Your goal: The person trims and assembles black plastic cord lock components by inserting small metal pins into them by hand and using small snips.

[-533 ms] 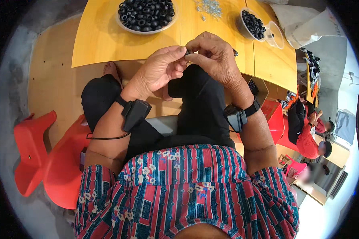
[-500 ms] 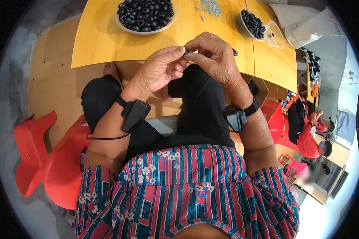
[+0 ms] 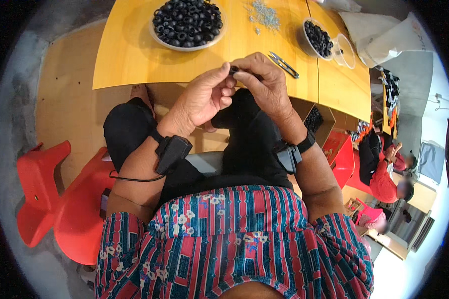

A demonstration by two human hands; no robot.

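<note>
Just off the table's near edge, my two hands meet at a small black ring-shaped piece (image 3: 233, 71). My left hand (image 3: 204, 94) pinches it between thumb and forefinger, the other fingers loosely curled. From the other side, my right hand (image 3: 265, 84) grips the same piece with thumb and fingertips. Something dark also shows under the right fingers, too covered to make out. Beyond the hands stands a clear round bowl (image 3: 187, 48) heaped with black rounded pieces, many with a hole through them. A pair of thread snips (image 3: 284, 66) lies right of my right hand.
Small silvery pieces (image 3: 264, 15) are scattered at the far middle of the yellow table (image 3: 129, 65). A smaller tub (image 3: 318, 39) of black pieces and a clear lid (image 3: 345, 51) stand right. Red chairs (image 3: 82, 219) are at left. Two people (image 3: 384, 174) sit far right.
The thread snips, mostly hidden behind my right hand before, are now in plain view. My right forearm has drawn slightly left, and the view has shifted a little. Both hands keep the black piece.
</note>
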